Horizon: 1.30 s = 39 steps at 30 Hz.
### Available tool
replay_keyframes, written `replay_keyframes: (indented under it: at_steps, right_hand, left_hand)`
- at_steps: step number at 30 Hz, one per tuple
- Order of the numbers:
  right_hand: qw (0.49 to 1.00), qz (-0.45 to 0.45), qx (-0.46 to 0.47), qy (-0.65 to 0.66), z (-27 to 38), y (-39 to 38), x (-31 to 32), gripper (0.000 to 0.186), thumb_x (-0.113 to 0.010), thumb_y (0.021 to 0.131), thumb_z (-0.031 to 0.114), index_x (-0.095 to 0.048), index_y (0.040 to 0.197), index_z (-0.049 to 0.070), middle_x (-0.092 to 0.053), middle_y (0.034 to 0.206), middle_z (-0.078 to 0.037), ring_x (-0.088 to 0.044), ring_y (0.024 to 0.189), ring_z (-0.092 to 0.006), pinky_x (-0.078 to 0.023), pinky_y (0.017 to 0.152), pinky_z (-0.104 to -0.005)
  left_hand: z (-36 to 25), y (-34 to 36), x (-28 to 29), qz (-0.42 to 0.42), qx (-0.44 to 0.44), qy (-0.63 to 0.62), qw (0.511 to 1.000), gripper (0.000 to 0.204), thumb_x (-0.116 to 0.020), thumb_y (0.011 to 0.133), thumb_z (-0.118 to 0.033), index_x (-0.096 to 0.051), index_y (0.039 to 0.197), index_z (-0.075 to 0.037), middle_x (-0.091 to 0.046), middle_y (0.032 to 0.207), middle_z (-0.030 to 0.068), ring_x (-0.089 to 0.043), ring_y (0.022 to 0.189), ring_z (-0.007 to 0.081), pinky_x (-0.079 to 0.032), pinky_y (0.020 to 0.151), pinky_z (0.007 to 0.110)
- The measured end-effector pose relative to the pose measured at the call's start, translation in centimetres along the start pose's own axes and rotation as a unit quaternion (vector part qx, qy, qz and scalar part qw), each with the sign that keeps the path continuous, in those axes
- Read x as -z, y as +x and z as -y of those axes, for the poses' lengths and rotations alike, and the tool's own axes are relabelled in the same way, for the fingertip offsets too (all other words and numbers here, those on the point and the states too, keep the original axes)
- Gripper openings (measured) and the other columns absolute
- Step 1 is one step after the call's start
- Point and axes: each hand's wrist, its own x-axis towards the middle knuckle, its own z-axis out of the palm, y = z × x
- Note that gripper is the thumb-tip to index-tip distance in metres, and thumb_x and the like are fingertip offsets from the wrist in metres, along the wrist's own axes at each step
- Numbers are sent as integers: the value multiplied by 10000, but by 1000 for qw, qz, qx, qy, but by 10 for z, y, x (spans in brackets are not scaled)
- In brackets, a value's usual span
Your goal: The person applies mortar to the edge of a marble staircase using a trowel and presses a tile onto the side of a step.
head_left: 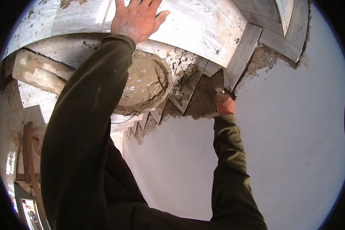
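My left hand (140,21) lies flat with fingers spread on a pale wood-look board (188,27), its fingertips cut off by the top of the view. My right hand (225,104) is closed beside a strip of wet grey mortar (207,94), where it meets the white wall. A small pale tip shows at its fingers, but what it grips is mostly hidden. Just beyond that hand, a grey wood-look tile (246,51) slants up and away. Between my arms sits a round tub of wet mortar (145,82), partly covered by my left sleeve.
Zigzag tile edges (186,101) border the mortar along the white wall (168,161). More herringbone tiles (281,44) are laid at the upper right. A mortar-smeared flat piece (38,71) lies at the left, and a curved brown strip (28,153) stands lower left.
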Motion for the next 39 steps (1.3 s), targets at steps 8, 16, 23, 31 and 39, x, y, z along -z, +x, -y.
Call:
replay_keyframes:
  at_steps: [8,16,23,31,39]
  right_hand:
    - [988,2,122,-96,2,-43,86,397,-601,786,297,-537,1173,241,-590,818,-127,-590,730,-317,-467,612,-433]
    - [940,-40,225,-253,-13,-46,95,437,-624,762,192,-530,1177,290,-476,752,-70,-513,684,-232,-404,599,-357]
    - [929,-42,241,-279,-16,-44,108,428,-630,744,180,-547,1151,283,-463,754,-66,-491,683,-225,-382,590,-349]
    - [916,-54,267,-295,-18,-32,88,367,-524,811,155,-545,1159,268,-469,761,-69,-490,687,-221,-385,611,-351]
    - [914,-45,281,-287,-9,-14,71,366,-543,802,163,-549,1152,267,-489,781,-81,-515,704,-241,-405,630,-365]
  left_hand:
    - [1,0,2,13,3,-10,1000,550,-379,878,-441,-369,1318,-112,-287,1406,52,-223,1302,253,-128,1018,604]
    - [0,1,3,20,6,12,1000,555,-366,886,-443,-352,1331,-113,-279,1410,56,-217,1305,255,-113,1024,600]
    - [1,0,0,7,-4,-3,1000,551,-366,888,-436,-352,1329,-106,-278,1411,57,-217,1305,257,-110,1026,596]
    - [-1,-1,-1,4,-1,-8,1000,552,-391,875,-431,-362,1321,-106,-295,1400,58,-225,1299,259,-111,1023,603]
    - [0,0,0,2,4,-19,1000,545,-407,868,-427,-379,1310,-108,-302,1394,56,-233,1293,256,-114,1022,603]
